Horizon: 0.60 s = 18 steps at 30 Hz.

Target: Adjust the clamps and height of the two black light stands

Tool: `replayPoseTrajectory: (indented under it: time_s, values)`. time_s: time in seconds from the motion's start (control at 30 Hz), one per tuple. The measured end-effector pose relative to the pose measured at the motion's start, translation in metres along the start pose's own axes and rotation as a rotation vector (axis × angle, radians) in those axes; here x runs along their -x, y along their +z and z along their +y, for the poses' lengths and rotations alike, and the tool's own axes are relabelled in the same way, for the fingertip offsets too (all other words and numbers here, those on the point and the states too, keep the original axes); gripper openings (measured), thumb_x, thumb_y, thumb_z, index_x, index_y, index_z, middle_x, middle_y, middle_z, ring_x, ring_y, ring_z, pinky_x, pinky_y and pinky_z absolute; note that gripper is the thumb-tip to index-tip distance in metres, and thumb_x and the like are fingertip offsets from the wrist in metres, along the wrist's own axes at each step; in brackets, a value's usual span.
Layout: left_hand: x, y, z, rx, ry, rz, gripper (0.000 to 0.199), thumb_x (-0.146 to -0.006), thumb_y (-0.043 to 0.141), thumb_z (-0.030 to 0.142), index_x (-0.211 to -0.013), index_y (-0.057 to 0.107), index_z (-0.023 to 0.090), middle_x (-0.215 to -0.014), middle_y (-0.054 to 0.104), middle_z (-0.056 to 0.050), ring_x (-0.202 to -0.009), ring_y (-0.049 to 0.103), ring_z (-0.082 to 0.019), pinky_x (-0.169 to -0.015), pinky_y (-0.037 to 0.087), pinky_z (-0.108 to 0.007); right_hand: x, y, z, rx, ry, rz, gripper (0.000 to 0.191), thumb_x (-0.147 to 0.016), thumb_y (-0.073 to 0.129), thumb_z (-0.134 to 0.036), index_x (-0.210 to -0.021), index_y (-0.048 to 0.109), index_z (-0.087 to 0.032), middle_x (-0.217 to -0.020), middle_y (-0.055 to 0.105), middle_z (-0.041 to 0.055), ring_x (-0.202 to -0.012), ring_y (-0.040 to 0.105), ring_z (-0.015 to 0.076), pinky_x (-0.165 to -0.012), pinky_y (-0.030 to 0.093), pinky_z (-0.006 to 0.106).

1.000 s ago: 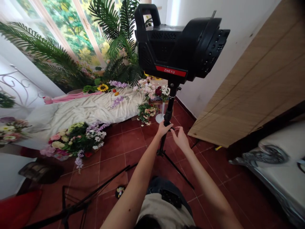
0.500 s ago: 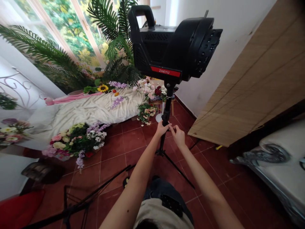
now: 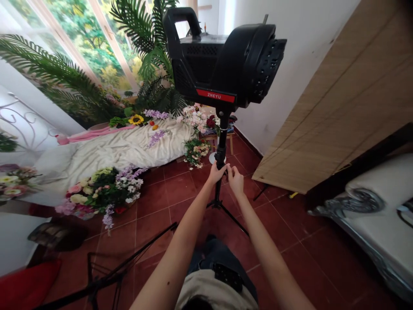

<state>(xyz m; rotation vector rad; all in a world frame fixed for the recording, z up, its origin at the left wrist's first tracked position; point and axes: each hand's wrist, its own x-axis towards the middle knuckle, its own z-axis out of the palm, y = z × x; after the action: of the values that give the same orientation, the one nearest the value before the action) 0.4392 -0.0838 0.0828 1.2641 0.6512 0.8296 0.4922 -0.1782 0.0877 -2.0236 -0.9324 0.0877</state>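
Right hand (image 3: 236, 181) draws closer to light stand (image 3: 222, 140)

Since a second ago, the lamp (image 3: 206, 69) atop the stand also sits farther left in view. The left hand (image 3: 216, 173) wraps around the stand below the lamp; the right bends its fingers close beside it (whether they pinch a part there, I cannot tell). Dark red floor tiles (image 3: 150, 200) with pale joints spread beneath the stand. Left of the stand, a rumpled cream cover (image 3: 125, 144) bears lilac sprigs and a sunflower (image 3: 136, 119), a large bouquet (image 3: 97, 187) just before it. Palm fronds (image 3: 151, 56) rise beyond the stand. Right of it, a wooden panel (image 3: 309, 112) slants near the white wall (image 3: 277, 69).
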Motion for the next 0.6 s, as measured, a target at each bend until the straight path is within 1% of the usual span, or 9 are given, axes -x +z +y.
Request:
replayPoseTrajectory:
  time_s: [0.07,0.13,0.2,0.27,0.33,0.4,0.43,0.5,0.6]
  values:
    - [0.007,-0.001,-0.003,0.006,0.007,-0.001,0.043,-0.064,0.072,0.043,-0.093,0.054,0.017,-0.07,0.059,0.002,-0.062,0.058,-0.01,-0.064,0.051,-0.025,0.001,-0.001,-0.004,-0.066,0.022,-0.007,0.05,-0.089,0.026,-0.061,-0.076,0.052,-0.021,-0.06,0.062,0.0033,-0.055,0.057,0.0176,-0.054,0.034,0.024]
    - [0.018,-0.01,-0.01,0.01,0.028,0.023,0.044,-0.066,0.071,0.042,-0.099,0.054,0.017,-0.077,0.062,0.0,-0.07,0.06,-0.011,-0.071,0.05,-0.027,0.004,-0.002,-0.008,-0.192,0.046,-0.016,0.048,-0.088,0.029,-0.062,-0.074,0.05,-0.021,-0.059,0.062,0.0023,-0.055,0.058,0.0167,-0.055,0.038,0.024]
    - [0.037,-0.03,-0.024,-0.013,0.03,0.044,0.039,-0.067,0.07,0.038,-0.097,0.056,0.016,-0.082,0.064,-0.003,-0.076,0.06,-0.012,-0.076,0.049,-0.028,0.009,-0.003,-0.01,-0.364,0.095,-0.035,0.046,-0.085,0.034,-0.063,-0.075,0.05,-0.021,-0.062,0.064,0.0024,-0.054,0.059,0.0159,-0.055,0.042,0.024]
    - [0.067,-0.063,-0.045,-0.077,-0.044,0.012,0.03,-0.068,0.068,0.036,-0.087,0.059,0.014,-0.08,0.064,-0.005,-0.073,0.06,-0.013,-0.075,0.049,-0.029,0.02,-0.001,-0.008,-0.539,0.183,-0.054,0.047,-0.082,0.039,-0.065,-0.079,0.051,-0.02,-0.068,0.067,0.0039,-0.053,0.06,0.0152,-0.052,0.045,0.024]
    - [0.109,-0.109,-0.069,-0.167,-0.21,-0.078,0.025,-0.069,0.064,0.036,-0.078,0.06,0.013,-0.071,0.064,-0.005,-0.064,0.059,-0.013,-0.069,0.049,-0.031,0.039,0.006,-0.003,-0.672,0.293,-0.076,0.048,-0.077,0.047,-0.066,-0.083,0.053,-0.019,-0.074,0.069,0.0059,-0.053,0.061,0.0147,-0.049,0.046,0.024]
    - [0.159,-0.164,-0.092,-0.282,-0.367,-0.082,0.022,-0.069,0.06,0.035,-0.074,0.06,0.014,-0.064,0.063,-0.003,-0.06,0.059,-0.015,-0.067,0.049,-0.032,0.065,0.019,0.003,-0.739,0.398,-0.136,0.05,-0.069,0.057,-0.064,-0.082,0.057,-0.016,-0.074,0.069,0.0076,-0.054,0.062,0.0147,-0.047,0.046,0.024]
    - [0.187,-0.194,-0.102,-0.344,-0.421,-0.055,0.02,-0.069,0.059,0.034,-0.072,0.06,0.014,-0.064,0.063,-0.003,-0.06,0.06,-0.015,-0.068,0.049,-0.032,0.081,0.027,0.005,-0.749,0.442,-0.187,0.05,-0.066,0.061,-0.063,-0.08,0.058,-0.016,-0.073,0.069,0.0083,-0.053,0.062,0.0148,-0.046,0.046,0.024]
    - [0.248,-0.256,-0.113,-0.472,-0.486,0.063,0.015,-0.068,0.058,0.03,-0.067,0.06,0.016,-0.064,0.064,-0.002,-0.067,0.062,-0.018,-0.07,0.049,-0.032,0.117,0.048,0.005,-0.74,0.507,-0.304,0.049,-0.06,0.066,-0.061,-0.077,0.06,-0.015,-0.07,0.069,0.0088,-0.052,0.061,0.015,-0.045,0.046,0.024]
    - [0.35,-0.349,-0.111,-0.616,-0.612,0.277,0.01,-0.064,0.057,0.026,-0.061,0.057,0.017,-0.064,0.064,-0.001,-0.073,0.064,-0.02,-0.07,0.049,-0.031,0.176,0.082,-0.013,-0.697,0.535,-0.448,0.045,-0.054,0.071,-0.056,-0.071,0.061,-0.015,-0.065,0.069,0.0076,-0.05,0.06,0.0145,-0.043,0.045,0.023]
